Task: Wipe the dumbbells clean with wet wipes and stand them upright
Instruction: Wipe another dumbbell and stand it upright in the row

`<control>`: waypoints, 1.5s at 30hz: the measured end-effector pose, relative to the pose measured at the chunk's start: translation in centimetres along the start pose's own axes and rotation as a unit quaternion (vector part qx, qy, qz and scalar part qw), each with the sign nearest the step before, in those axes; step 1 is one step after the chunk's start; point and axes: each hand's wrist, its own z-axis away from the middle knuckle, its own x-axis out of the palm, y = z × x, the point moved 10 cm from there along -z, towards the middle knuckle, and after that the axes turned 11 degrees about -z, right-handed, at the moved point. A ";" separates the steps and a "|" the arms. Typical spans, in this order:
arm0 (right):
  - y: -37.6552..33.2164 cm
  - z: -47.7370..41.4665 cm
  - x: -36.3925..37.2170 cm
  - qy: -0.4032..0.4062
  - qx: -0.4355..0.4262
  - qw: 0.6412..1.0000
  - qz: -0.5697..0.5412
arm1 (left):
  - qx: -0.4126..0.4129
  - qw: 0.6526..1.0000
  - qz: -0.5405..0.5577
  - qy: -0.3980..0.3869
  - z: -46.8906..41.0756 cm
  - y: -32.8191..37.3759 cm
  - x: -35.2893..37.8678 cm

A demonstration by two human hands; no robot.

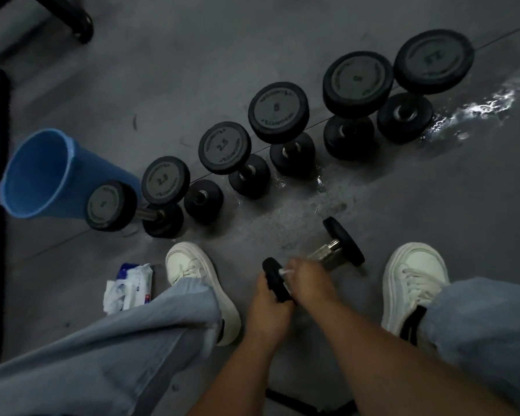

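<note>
A small black dumbbell [344, 241] with a chrome handle lies tilted on the grey floor between my two white shoes. My left hand [267, 298] grips its near end plate. My right hand [308, 279] presses a white wet wipe [283, 271] against that same plate. Several black dumbbells stand upright in a diagonal row behind it, from the smallest [111, 205] at the left to the largest [433, 61] at the far right. A wet-wipes pack [129, 288] lies on the floor left of my left shoe.
A blue bucket [36, 172] lies tipped on its side at the left, beside the smallest dumbbell. Wet, shiny patches [478, 109] streak the floor at the right. Dark equipment frames stand at the left edge and upper left corner.
</note>
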 end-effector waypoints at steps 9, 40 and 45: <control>-1.8 -3.0 -1.2 0.022 -0.040 0.999 0.023 | 0.019 1.000 0.000 0.010 -3.2 0.6 -2.0; -2.4 -6.7 -4.3 0.104 0.010 0.992 -0.076 | 0.077 0.979 -0.167 0.087 -8.7 2.0 -5.6; -3.5 -6.7 -1.0 0.014 0.001 0.987 -0.157 | 0.062 0.981 -0.169 0.079 -10.3 1.3 -6.1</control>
